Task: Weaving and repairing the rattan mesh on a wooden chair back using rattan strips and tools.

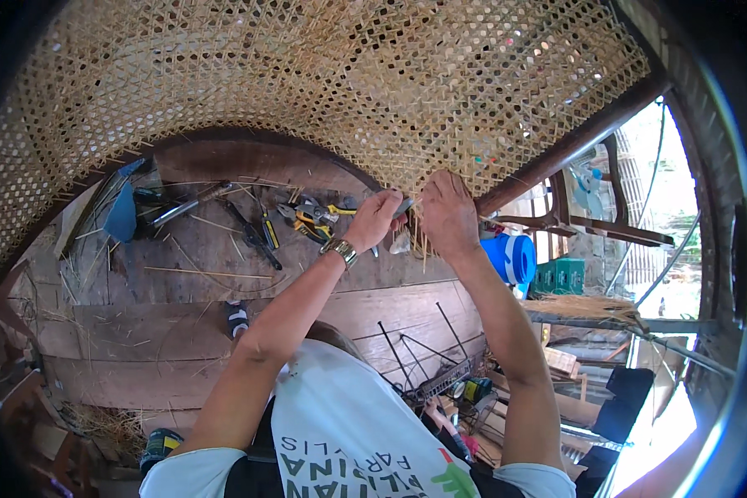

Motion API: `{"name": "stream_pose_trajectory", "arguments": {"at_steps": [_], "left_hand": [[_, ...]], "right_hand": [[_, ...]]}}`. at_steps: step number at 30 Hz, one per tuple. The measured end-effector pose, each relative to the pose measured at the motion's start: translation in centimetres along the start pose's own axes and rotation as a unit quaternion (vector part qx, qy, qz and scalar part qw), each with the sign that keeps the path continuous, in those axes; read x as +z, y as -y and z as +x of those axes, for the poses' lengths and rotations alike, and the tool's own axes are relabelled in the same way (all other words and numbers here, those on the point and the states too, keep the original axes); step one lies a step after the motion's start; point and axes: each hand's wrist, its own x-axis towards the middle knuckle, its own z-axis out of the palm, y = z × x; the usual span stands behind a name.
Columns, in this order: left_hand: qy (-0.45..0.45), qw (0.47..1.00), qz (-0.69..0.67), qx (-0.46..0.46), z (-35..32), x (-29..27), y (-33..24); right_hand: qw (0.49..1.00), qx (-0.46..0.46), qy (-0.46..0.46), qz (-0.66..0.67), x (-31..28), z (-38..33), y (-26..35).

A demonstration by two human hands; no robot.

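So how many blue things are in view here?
2: a blue scoop-like piece at the wooden bench's left end, and a blue roll right of the right hand. Clutter may hide others.

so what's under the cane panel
A plank bench lies under the cane panel, with pliers, a blue tool and loose cane strips. Both hands, left and right, work at its edge. Whatever lies beneath the weave itself is mostly hidden.

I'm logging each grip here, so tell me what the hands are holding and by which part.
The left hand grips a small metal tool by its handle end. The right hand pinches cane strands at the woven cane panel's edge.
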Motion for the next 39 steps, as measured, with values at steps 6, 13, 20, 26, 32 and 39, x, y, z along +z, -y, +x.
{"name": "stream_pose_trajectory", "arguments": {"at_steps": [6,13,20,26,32,39], "left_hand": [[0.003,0.999,-0.034,-0.02,0.2,0.3,-0.8],[-0.087,0.902,0.412,0.09,-0.3,-3.5,-1.9],[-0.096,0.817,0.558,0.107,-6.2,-8.7,-8.9],[-0.067,0.858,0.469,0.199,-7.4,-6.2,-11.2],[-0.152,0.914,0.347,0.143,-4.6,-8.0,-5.0],[-0.141,0.914,0.357,0.132,-4.5,-5.1,-1.5]], "right_hand": [[0.996,-0.04,-0.009,-0.075,1.1,-0.6,0.8],[0.999,-0.036,-0.007,-0.028,1.9,-0.6,0.0],[0.99,-0.003,0.023,0.137,-1.2,0.5,2.2],[0.928,0.071,0.076,0.358,-0.1,0.8,1.3],[0.971,0.07,0.028,0.229,2.0,1.8,4.5],[0.99,0.105,0.005,0.092,1.2,1.9,4.8]]}}
